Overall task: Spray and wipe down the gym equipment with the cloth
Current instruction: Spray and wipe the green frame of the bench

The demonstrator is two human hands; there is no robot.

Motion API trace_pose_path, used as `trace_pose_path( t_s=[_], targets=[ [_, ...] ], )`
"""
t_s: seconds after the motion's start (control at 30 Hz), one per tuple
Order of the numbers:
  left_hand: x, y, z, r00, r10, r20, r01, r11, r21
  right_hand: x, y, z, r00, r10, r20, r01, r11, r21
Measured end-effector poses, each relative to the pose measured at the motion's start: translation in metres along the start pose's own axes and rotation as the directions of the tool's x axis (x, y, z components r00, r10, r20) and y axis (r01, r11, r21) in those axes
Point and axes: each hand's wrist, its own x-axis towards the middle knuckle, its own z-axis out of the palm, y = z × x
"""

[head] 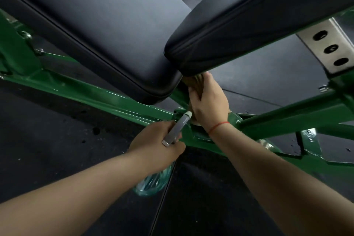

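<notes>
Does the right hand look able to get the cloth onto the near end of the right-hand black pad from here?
Probably yes. The right hand holds the cloth just under the near end of the right-hand black pad, fingertips at its lower edge, nothing between them.

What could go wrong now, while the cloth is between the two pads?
1. The right hand holds the cloth in the gap between the left pad and the right pad; if a pad moves, fingers might be pinched.
2. The left hand holds the spray bottle with its nozzle close to the right hand; an accidental squeeze could wet the skin.
</notes>
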Motion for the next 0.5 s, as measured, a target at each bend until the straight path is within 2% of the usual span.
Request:
trace_pose_path(
  t_s=[0.1, 0.2, 0.33, 0.4, 0.5],
  targets=[
    [-0.001, 0.005, 0.001, 1.000, 0.000, 0.001, 0.000, 1.000, 0.018, -0.022, 0.032, -0.007, 0.970, -0.209, 0.124, 0.221, 0.970, -0.101],
    [-0.002, 0.008, 0.005, 1.000, 0.002, 0.009, -0.002, 1.000, 0.020, -0.043, 0.059, -0.024, 0.923, -0.285, 0.258, 0.333, 0.929, -0.163],
    [-0.006, 0.011, 0.010, 0.999, 0.009, 0.032, -0.010, 0.999, 0.034, -0.058, 0.083, -0.057, 0.910, -0.336, 0.243, 0.396, 0.876, -0.274],
    [-0.010, 0.012, 0.011, 0.999, 0.005, 0.036, -0.006, 0.999, 0.035, -0.057, 0.080, -0.074, 0.930, -0.270, 0.250, 0.353, 0.846, -0.400],
    [-0.014, 0.010, 0.011, 1.000, 0.006, 0.022, -0.006, 1.000, 0.027, -0.043, 0.070, -0.095, 0.943, 0.008, 0.333, 0.167, 0.854, -0.493]
  ],
)
